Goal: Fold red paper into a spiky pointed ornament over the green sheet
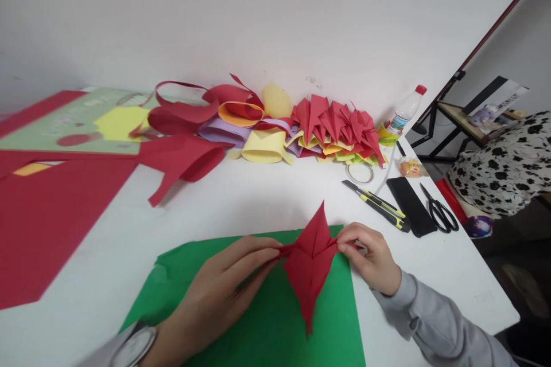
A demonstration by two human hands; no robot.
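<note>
We observe bright, even, diffuse lighting with soft shadows on the desk [241,195], wide-angle bending at the edges and slight softness at the left.

Both hands [301,275] pinch a folded red paper piece [310,261] over green paper [267,321]

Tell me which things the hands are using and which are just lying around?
In use:
- left hand and right hand, each pinching a side of the red folded paper
- green sheet under it

Lying about:
- pile of folded papers
- scissors
- cutter knife
- tape roll
- bottle
- big red sheet
</note>
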